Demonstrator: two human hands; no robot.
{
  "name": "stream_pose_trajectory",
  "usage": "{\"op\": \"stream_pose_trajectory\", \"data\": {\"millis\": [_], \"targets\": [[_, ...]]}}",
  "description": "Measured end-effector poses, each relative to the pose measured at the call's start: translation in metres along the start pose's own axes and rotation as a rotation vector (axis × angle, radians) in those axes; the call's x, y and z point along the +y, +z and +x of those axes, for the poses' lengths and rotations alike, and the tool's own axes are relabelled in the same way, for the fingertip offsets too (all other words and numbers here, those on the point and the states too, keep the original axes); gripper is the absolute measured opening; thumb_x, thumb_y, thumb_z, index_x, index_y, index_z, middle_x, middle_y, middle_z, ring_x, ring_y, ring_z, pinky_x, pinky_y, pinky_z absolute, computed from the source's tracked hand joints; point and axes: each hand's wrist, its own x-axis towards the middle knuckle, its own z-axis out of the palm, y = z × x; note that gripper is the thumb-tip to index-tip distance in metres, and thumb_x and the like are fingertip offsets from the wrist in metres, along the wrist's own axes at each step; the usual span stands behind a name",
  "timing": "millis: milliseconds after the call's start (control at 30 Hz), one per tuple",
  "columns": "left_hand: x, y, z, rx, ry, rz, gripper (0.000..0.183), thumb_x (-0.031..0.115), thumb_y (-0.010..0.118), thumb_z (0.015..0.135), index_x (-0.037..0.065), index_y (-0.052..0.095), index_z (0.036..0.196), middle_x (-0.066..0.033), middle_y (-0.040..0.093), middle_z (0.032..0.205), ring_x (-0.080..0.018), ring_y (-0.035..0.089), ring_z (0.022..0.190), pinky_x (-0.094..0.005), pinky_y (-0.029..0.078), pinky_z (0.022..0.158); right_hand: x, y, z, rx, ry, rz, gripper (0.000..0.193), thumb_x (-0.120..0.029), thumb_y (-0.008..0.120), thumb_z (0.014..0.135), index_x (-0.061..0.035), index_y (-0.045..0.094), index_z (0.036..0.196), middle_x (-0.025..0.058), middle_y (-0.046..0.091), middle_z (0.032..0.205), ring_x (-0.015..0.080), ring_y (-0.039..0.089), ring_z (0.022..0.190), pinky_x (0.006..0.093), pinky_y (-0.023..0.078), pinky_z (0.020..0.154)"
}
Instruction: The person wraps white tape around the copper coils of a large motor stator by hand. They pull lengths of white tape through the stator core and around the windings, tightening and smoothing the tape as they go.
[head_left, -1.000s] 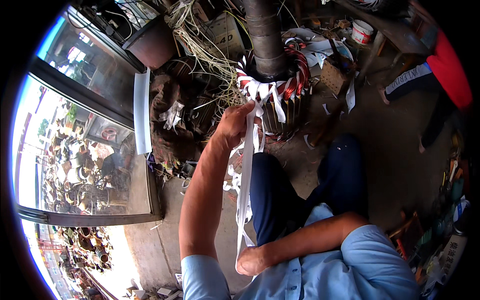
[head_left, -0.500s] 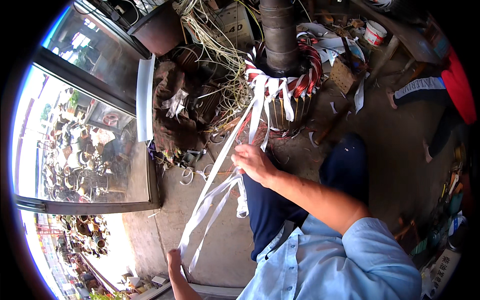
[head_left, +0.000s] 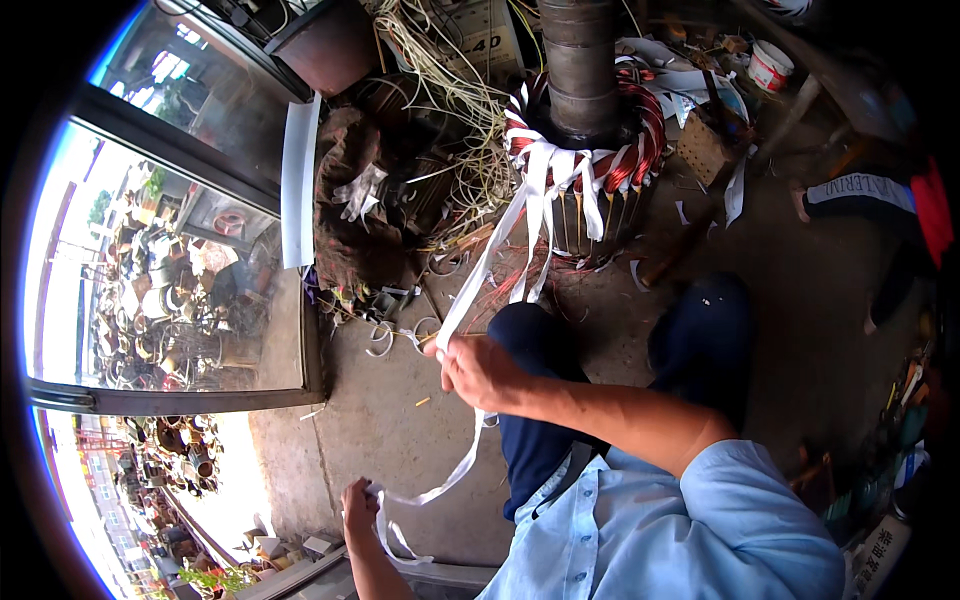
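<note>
A ring of red wire windings (head_left: 648, 125), partly wrapped in white cloth tape, tops a dark slotted core ahead of me. White tape (head_left: 485, 275) runs from its near side toward me, taut up to my right hand (head_left: 478, 372). The fingers of that hand are closed on the tape, left of my knee. Beyond it a slack length curves down to my left hand (head_left: 360, 508), low at the left. My left hand is closed around the tape, with a loose end hanging below. Another tape strip droops from the windings to my knee.
A dark ribbed column (head_left: 580, 70) rises from the ring's middle. Tangled pale wire (head_left: 440, 80) and a brown cloth heap (head_left: 350, 220) lie left of it. A glass door (head_left: 230, 300) stands at the left. A wooden block (head_left: 703, 150), a white bucket (head_left: 770, 66) and another person's leg (head_left: 860, 193) are at the right.
My right hand has moved down and left along the tape, drawing it taut from the windings. The stretch between my hands has gone from straight to slack. My left hand has risen slightly.
</note>
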Motion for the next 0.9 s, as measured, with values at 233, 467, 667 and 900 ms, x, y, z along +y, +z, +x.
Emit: {"op": "stream_pose_trajectory", "data": {"millis": [233, 467, 667, 900], "targets": [[0.221, 0.374, -0.095, -0.889, 0.370, 0.111, 0.022, 0.023, 0.054, 0.100, 0.008, 0.057, 0.084, 0.0024, 0.045, 0.062, -0.0066, 0.035, 0.042, -0.0255, 0.023, 0.037, -0.018, 0.075, -0.115, -0.925, -0.225, -0.442, 0.016, -0.015, 0.057, 0.081, -0.0025, 0.067, 0.083, 0.0199, 0.070, 0.085, 0.0389, 0.069, 0.084, 0.0500, 0.055, 0.073], [0.298, 0.462, -0.194, -1.028, 0.535, 0.152, 0.022, 0.023, 0.059, 0.101, 0.005, 0.062, 0.088, 0.0030, 0.051, 0.064, -0.0068, 0.043, 0.049, -0.0236, 0.034, 0.043, -0.002, 0.083, -0.131, -0.993, -0.204, -0.499, 0.020, -0.020, 0.060, 0.080, -0.0016, 0.068, 0.084, 0.0158, 0.072, 0.084, 0.0346, 0.072, 0.080, 0.0482, 0.057, 0.071], [0.243, 0.341, -0.101, -0.694, 0.844, 0.449, 0.025, 0.027, 0.064, 0.097, 0.009, 0.061, 0.080, 0.0058, 0.051, 0.069, -0.0048, 0.044, 0.058, -0.0247, 0.034, 0.051, 0.003, 0.027, -0.081, -0.690, -0.021, -0.424, 0.034, -0.028, 0.064, 0.088, 0.0023, 0.066, 0.102, 0.0182, 0.071, 0.093, 0.0380, 0.069, 0.091, 0.0454, 0.056, 0.077], [0.022, -0.032, 0.034, 0.101, 0.361, 0.651, 0.023, 0.019, 0.057, 0.089, -0.001, 0.067, 0.085, -0.0039, 0.058, 0.066, -0.0164, 0.051, 0.052, -0.0337, 0.037, 0.045, 0.029, -0.042, 0.013, 0.289, 0.255, 0.276, 0.055, -0.029, 0.066, 0.097, 0.0049, 0.047, 0.136, 0.0189, 0.062, 0.130, 0.0255, 0.063, 0.114, 0.0386, 0.053, 0.092]]}}
